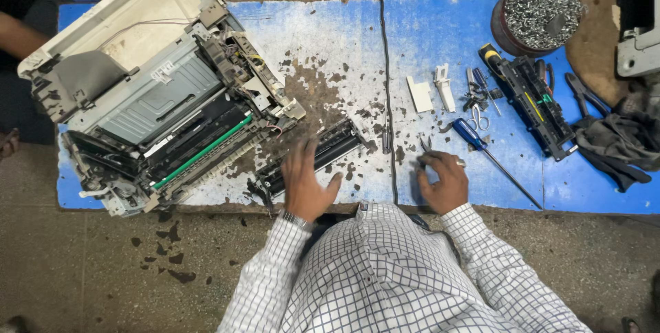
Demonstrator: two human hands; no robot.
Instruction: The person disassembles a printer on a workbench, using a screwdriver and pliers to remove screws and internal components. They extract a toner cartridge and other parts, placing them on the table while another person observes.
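A dismantled printer [158, 92] with its white cover swung open lies tilted on the left of the blue worktable [440, 30]. Just to its right lies a long black roller unit [337, 144], amid dark flakes of toner dirt. My left hand [306, 183] is spread flat over the near end of that unit, fingers apart. My right hand [441, 182], with a ring on it, rests near the table's front edge with its fingers curled. A small metal tool tip [425, 144] shows just beyond the fingers; whether the hand holds it is unclear.
A black cable [388, 79] runs front to back between my hands. To the right lie a blue screwdriver [481, 144], scissors [479, 117], white plastic parts [420, 94], a black assembly [533, 99], pliers [586, 94], a dark cloth [619, 142] and a tub of screws [540, 6]. Another person's arm [15, 34] is at far left.
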